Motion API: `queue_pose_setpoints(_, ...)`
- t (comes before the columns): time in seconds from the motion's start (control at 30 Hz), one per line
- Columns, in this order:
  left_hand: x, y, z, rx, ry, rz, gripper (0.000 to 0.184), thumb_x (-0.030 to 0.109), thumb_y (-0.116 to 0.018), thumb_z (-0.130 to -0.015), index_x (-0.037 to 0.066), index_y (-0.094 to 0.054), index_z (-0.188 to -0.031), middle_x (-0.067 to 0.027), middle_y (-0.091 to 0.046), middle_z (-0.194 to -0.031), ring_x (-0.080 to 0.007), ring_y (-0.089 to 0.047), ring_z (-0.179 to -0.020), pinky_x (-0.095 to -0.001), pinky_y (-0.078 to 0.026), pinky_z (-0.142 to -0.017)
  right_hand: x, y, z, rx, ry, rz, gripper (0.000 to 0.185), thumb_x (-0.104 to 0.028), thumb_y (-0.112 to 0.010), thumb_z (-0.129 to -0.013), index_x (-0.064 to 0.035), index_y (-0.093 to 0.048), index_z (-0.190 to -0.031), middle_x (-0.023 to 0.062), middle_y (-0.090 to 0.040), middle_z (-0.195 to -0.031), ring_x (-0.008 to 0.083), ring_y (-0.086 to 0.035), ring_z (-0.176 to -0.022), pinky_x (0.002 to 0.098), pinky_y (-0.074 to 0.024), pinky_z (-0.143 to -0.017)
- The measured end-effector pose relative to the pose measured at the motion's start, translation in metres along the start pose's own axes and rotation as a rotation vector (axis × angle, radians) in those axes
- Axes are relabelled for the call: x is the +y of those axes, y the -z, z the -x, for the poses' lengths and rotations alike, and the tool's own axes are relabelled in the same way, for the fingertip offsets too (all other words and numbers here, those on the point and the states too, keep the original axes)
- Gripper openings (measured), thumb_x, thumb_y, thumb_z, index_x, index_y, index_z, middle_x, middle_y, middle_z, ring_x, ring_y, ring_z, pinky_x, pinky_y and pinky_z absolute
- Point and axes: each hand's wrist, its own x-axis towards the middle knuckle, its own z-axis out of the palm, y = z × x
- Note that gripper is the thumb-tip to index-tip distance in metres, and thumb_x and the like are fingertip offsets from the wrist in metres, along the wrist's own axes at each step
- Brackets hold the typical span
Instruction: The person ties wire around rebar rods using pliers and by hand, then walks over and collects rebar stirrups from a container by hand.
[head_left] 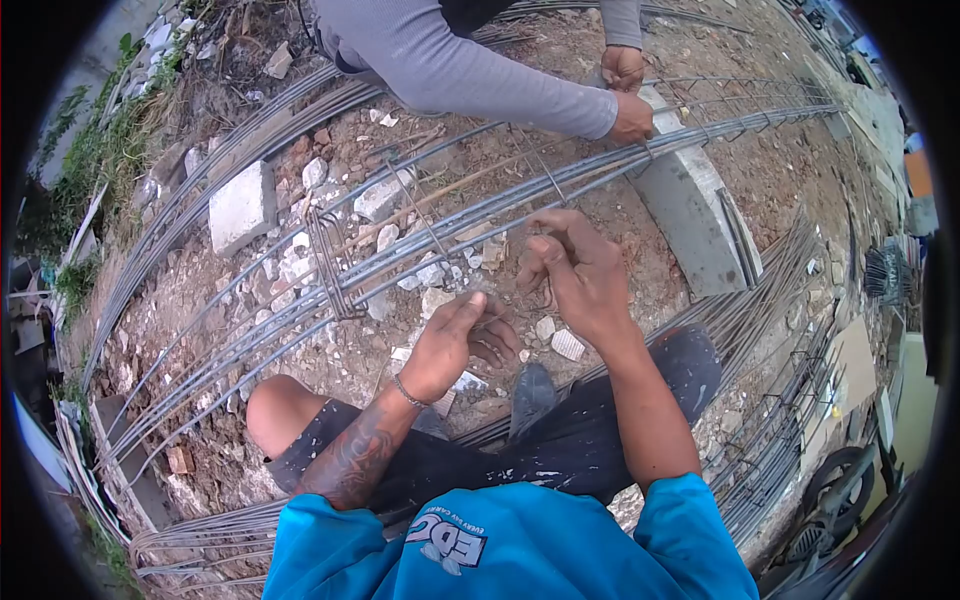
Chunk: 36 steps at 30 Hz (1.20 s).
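Observation:
Long steel bars (480, 212) run across the view in a bundle, crossed by thin bent stirrups. Several stirrups (328, 265) are bunched together left of centre. My left hand (455, 345) is raised just below the bars, its fingers apart and curled, with nothing visible in it. To its right, my right hand (575, 265) is close to the bars, with thumb and forefinger pressed together; whatever may be between them is too small to make out. A co-worker's two hands (630, 112) are at the bars at the upper right.
A concrete block (242, 208) lies at the left among rubble. The bars pass over a concrete slab (695, 225) at the right. More loose rods (770, 280) lie beyond it. A wheel (838, 492) is at the lower right. The co-worker's sleeve (500, 80) reaches over the top.

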Motion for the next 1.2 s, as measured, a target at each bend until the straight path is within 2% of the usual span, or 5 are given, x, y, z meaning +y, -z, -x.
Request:
queue_pose_setpoints(0.2, -0.019, -0.007, 0.008, -0.042, -0.351, -0.083, 0.047, 0.039, -0.029, -0.097, -0.002, -0.047, -0.112, -0.0136, -0.058, -0.094, -0.0187, -0.057, -0.083, -0.0330, -0.046, -0.073, -0.005, 0.026, -0.006, 0.511, -0.111, -0.725, 0.019, -0.021, -0.052, -0.092, -0.0038, -0.049, -0.101, 0.0065, -0.056, -0.076, 0.0132, -0.058, -0.062, 0.0270, -0.0498, -0.056)
queue_pose_setpoints(0.57, 0.008, -0.016, 0.002, -0.431, 0.133, 0.165, 0.060, 0.041, -0.046, -0.092, -0.008, -0.036, -0.125, -0.0215, -0.054, -0.113, -0.0307, -0.060, -0.096, -0.0371, -0.049, -0.083, -0.004, -0.004, 0.004, 0.073, -0.140, -0.518, 0.031, -0.024, -0.055, -0.090, -0.0003, -0.049, -0.109, 0.0068, -0.059, -0.074, 0.0099, -0.053, -0.057, 0.0222, -0.0436, -0.054)
queue_pose_setpoints(0.77, -0.016, -0.030, 0.006, -0.200, 0.228, 0.279, 0.039, 0.038, -0.037, -0.096, 0.002, -0.050, -0.092, -0.0030, -0.046, -0.065, -0.0140, -0.054, -0.059, -0.0290, -0.048, -0.055, 0.005, -0.012, 0.004, 0.186, -0.166, -0.532, 0.026, -0.021, -0.057, -0.089, 0.0010, -0.052, -0.102, 0.0087, -0.061, -0.080, 0.0122, -0.057, -0.063, 0.0247, -0.0472, -0.060)
queue_pose_setpoints(0.83, -0.015, -0.028, 0.009, -0.040, 0.100, -0.139, 0.039, 0.038, -0.035, -0.097, 0.003, -0.049, -0.086, -0.0009, -0.045, -0.058, -0.0105, -0.049, -0.054, -0.0259, -0.045, -0.050, 0.007, -0.013, 0.003, 0.181, -0.170, -0.497, 0.026, -0.021, -0.058, -0.088, 0.0017, -0.053, -0.100, 0.0086, -0.062, -0.081, 0.0129, -0.058, -0.066, 0.0256, -0.0481, -0.062)
queue_pose_setpoints(1.2, -0.014, -0.030, 0.015, 0.176, -0.317, -0.662, 0.028, 0.022, -0.042, -0.094, -0.002, -0.049, -0.082, -0.0181, -0.049, -0.056, -0.0380, -0.049, -0.053, -0.0411, -0.037, -0.050, 0.006, -0.003, 0.003, 0.199, -0.411, -0.648, 0.022, -0.022, -0.061, -0.087, -0.0001, -0.059, -0.087, 0.0080, -0.062, -0.078, 0.0156, -0.061, -0.070, 0.0281, -0.0498, -0.065)
